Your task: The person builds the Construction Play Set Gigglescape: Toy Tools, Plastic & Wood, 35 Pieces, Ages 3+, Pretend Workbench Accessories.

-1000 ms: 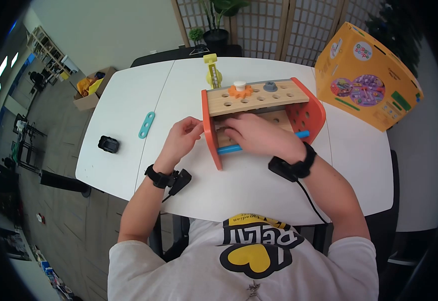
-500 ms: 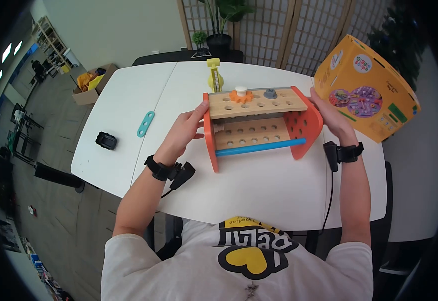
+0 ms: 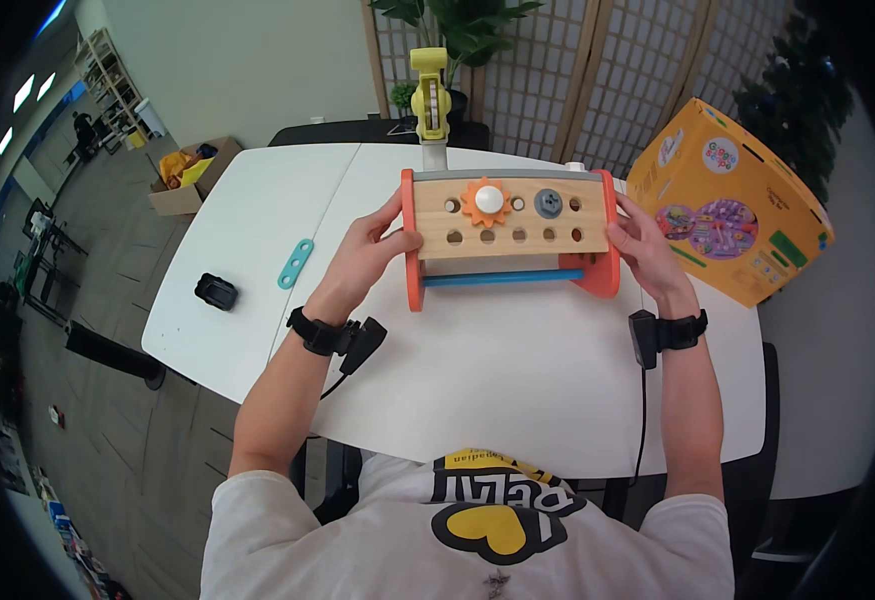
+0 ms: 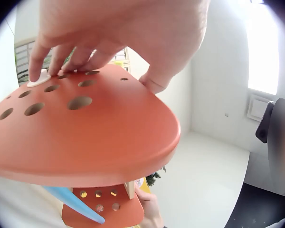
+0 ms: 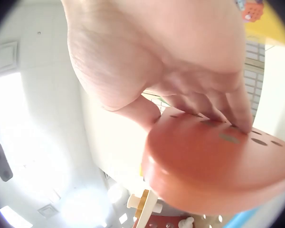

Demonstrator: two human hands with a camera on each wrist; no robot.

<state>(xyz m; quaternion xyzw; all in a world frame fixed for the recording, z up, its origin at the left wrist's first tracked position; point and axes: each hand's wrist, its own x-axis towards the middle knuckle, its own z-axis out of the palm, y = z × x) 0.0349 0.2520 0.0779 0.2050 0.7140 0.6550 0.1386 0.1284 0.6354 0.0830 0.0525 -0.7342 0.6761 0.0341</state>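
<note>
A toy workbench (image 3: 509, 215) of pale wood with red side panels is tilted, its holed top board facing me. My left hand (image 3: 365, 255) grips its left panel (image 4: 85, 128), thumb at the edge and fingertips on the outer face, one by a white peg (image 4: 38, 80). On the other side my right hand (image 3: 649, 255) holds the right panel (image 5: 213, 161) the same way. An orange gear (image 3: 473, 209) with a white knob and a grey bolt head (image 3: 549, 204) sit on the board. A blue rod (image 3: 502, 278) joins the panels. Behind rises a yellow jointed piece (image 3: 430, 100).
A teal strip with holes (image 3: 296, 264) and a small black tray (image 3: 217, 291) lie on the white table (image 3: 517, 380), to the left. A large yellow box (image 3: 732, 200) stands at the right. Black cameras are strapped to both wrists.
My right hand left the workbench's inside and took the right panel, while the left took the left panel. The workbench then tilted, turning its top board toward me and raising the yellow piece.
</note>
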